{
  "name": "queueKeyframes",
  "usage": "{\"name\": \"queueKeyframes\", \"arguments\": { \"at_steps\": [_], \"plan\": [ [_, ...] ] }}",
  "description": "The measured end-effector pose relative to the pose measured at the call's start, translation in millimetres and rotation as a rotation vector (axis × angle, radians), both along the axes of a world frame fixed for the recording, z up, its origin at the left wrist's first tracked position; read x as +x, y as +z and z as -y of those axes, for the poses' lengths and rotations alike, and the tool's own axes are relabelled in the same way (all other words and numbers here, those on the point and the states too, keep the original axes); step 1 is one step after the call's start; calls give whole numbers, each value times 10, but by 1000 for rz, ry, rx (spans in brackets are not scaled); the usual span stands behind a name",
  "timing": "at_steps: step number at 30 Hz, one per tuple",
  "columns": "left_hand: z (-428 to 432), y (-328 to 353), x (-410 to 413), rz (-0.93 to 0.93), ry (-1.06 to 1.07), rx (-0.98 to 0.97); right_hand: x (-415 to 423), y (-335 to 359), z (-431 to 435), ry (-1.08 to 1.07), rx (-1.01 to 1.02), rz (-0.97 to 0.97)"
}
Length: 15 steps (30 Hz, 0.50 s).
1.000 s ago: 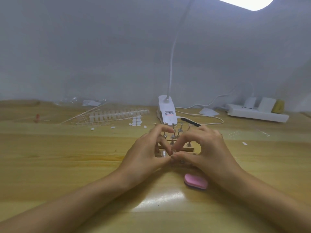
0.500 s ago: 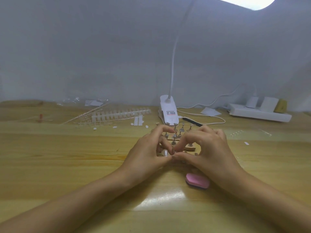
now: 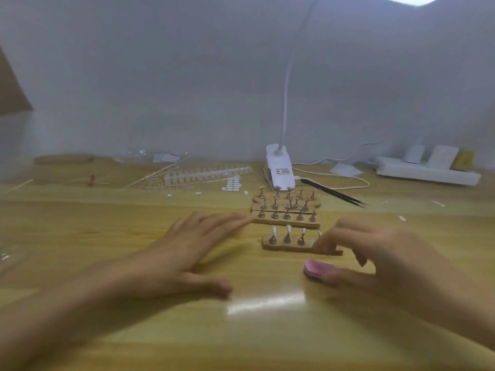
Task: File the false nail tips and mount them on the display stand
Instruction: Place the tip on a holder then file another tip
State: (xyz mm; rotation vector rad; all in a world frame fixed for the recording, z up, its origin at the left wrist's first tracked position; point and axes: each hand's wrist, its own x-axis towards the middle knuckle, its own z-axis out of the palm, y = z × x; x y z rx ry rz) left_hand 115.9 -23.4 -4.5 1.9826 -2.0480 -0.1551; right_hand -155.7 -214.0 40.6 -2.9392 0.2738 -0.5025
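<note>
While both hands lie low over the table, neither grips anything that can be made out.

Left hand: palm down, fingers straight and spread, thumb out to the side. Its fingertips reach the left end of the far stands; contact cannot be confirmed because of blur.

Right hand: fingers loosely bent and apart, nothing pinched. The fingertips sit at the right end of the near stand. The thumb lies against the right side of the pink block, which rests flat on the table just in front of that stand.

Near stand: a wooden strip lying crosswise between the hands. Three pale tips stand upright on its left three pegs. The pegs further right are partly hidden by the right hand.

Far stands: several wooden strips close together behind the near one, their metal pegs bare.

Behind them stands a white lamp, with black tweezers to its right. Strips of unmounted tips lie at rear left. A power strip lies at rear right.
</note>
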Motion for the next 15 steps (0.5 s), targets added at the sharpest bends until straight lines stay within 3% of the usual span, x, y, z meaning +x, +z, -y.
{"name": "queueKeyframes", "arguments": {
  "at_steps": [3,7,12,15],
  "plan": [
    [57,14,137,130,184,-152,-30,-150,-65,-14,-73,-73],
    [210,154,284,218,453,-344,-102,-132,-106,-13,-24,-35],
    [346,346,134,330,389,-475,-350,5,300,-181,55,203],
    [454,333,-17,452,318,-508,-539,23,756,-370,44,195]
  ]
}}
